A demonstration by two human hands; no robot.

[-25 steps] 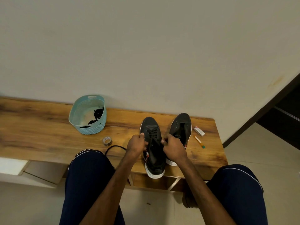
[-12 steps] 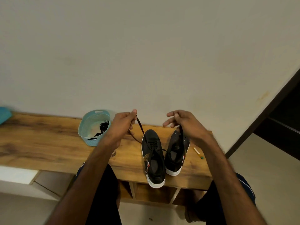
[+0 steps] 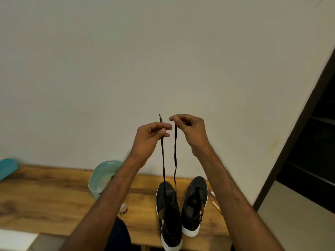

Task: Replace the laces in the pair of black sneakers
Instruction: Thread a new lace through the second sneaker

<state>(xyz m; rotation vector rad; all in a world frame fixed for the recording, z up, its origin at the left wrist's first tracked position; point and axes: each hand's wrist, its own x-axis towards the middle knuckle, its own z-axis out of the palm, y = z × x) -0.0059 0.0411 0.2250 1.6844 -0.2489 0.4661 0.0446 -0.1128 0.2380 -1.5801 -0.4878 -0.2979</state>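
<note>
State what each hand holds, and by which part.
The black lace: left hand pinches one strand just below its tip, right hand the other strand's end.

On the surface (image 3: pixel 45 196), the laced sneaker (image 3: pixel 168 211) stands just left of the unlaced sneaker (image 3: pixel 196 201). The basket (image 3: pixel 101 176) is behind-left, the tape roll (image 3: pixel 123 209) left, the pen (image 3: pixel 216 207) right.

Light: dim, warm, even across the wall (image 3: pixel 163 51) above the fingers (image 3: pixel 164 126).
Blur: forearms (image 3: pixel 112 192) below the fingers soft.
Edges: wide-angle bending.
</note>
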